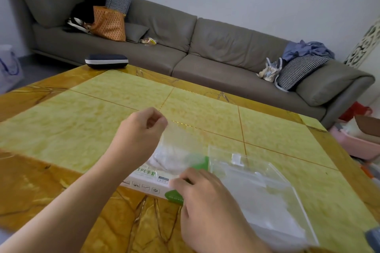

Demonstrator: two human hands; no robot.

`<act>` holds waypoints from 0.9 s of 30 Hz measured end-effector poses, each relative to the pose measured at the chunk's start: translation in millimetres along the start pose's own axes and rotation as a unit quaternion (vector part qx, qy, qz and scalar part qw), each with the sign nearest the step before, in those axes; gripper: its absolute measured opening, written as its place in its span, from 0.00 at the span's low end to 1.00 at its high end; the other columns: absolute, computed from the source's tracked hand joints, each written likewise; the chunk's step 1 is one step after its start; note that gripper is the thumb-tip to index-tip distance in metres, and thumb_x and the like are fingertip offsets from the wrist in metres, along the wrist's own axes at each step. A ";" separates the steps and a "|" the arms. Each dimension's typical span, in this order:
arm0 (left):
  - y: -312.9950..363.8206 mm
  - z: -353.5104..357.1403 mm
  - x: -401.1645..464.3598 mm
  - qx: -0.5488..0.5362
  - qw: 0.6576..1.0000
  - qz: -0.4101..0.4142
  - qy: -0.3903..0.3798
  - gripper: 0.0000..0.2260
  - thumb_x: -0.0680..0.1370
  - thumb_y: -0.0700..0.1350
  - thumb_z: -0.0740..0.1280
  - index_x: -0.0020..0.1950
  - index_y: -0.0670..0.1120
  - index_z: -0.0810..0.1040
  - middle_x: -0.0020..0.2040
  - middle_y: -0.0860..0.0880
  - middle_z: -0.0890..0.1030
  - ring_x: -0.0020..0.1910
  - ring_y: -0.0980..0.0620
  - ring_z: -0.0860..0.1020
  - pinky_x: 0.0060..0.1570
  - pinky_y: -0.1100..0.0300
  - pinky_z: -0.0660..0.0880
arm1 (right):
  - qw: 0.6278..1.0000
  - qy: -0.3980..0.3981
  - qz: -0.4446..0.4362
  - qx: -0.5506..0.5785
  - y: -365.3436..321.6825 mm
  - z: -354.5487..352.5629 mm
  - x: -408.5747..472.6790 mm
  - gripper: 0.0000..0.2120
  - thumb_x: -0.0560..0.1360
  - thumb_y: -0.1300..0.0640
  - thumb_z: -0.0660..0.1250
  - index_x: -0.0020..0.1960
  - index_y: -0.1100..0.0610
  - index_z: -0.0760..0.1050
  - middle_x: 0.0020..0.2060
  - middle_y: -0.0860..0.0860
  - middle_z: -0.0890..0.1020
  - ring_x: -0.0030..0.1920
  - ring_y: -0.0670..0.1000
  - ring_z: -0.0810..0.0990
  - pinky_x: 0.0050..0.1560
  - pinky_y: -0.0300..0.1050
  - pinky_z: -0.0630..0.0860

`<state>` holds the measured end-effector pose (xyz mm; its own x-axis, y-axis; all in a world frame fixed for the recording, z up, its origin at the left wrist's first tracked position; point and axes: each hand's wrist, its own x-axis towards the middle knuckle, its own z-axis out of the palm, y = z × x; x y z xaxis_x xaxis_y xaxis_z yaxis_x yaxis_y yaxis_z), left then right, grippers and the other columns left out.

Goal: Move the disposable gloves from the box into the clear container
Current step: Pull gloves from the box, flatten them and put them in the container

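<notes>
Currently your left hand (141, 127) is raised above the white-and-green cardboard glove box (153, 181), its thumb and fingertips pinched on the top edge of a thin transparent plastic glove (176, 146). That glove hangs down and slightly right from your fingers, its long axis running steeply downward, its lower end still inside the box opening. Your right hand (205, 197) rests on the box's right end, fingers curled over the near top edge and pressing it down; whether the thumb clamps the side cannot be determined.

The clear rectangular plastic container (257, 191) lies just right of the box, touching or almost touching it, directly beyond your right fingers. Pale film, judged to be gloves already transferred, lies inside it. The container is therefore right of and below your left fingertips, and your right hand is nearer to it.

The left forearm crosses the yellow marble-patterned table (102, 109) diagonally, wrist bent. The next move probably requires lifting the glove free, then carrying it rightward over your right hand.
</notes>
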<state>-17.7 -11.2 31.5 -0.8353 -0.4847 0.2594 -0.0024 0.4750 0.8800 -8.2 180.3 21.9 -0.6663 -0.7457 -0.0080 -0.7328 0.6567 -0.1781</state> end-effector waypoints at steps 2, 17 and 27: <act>9.8 -3.2 -4.7 -0.080 0.997 0.012 0.000 0.07 0.83 0.47 0.66 0.47 0.50 0.83 0.44 0.48 0.85 0.46 0.43 0.82 0.50 0.47 0.79 | 1.000 -0.004 -0.002 0.000 1.0 0.6 0.4 0.25 0.79 0.61 0.63 0.74 0.47 0.69 0.64 0.44 0.69 0.66 0.51 0.65 0.69 0.47 0.70; 40.0 -12.8 -12.5 -0.460 0.887 0.012 -0.028 0.12 0.85 0.43 0.60 0.46 0.36 0.75 0.50 0.37 0.80 0.54 0.43 0.82 0.63 0.46 0.74 | 0.908 0.251 0.140 0.303 52.6 -41.0 -14.6 0.20 0.75 0.72 0.64 0.41 0.49 0.84 0.39 0.42 0.86 0.37 0.45 0.83 0.37 0.42 0.79; 73.0 6.6 -43.6 -0.288 0.946 0.050 -0.140 0.10 0.81 0.42 0.67 0.50 0.35 0.77 0.40 0.36 0.82 0.36 0.44 0.81 0.37 0.55 0.80 | 0.783 0.133 0.013 0.608 62.7 -67.2 -24.1 0.18 0.75 0.46 0.75 0.54 0.60 0.85 0.50 0.58 0.88 0.53 0.59 0.86 0.62 0.54 0.78</act>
<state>14.9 49.5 81.8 -0.9283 -0.2071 0.3088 0.3174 -0.0087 0.9483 -47.4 247.1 77.0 -0.8028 -0.5774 0.1491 -0.1530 -0.0422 -0.9873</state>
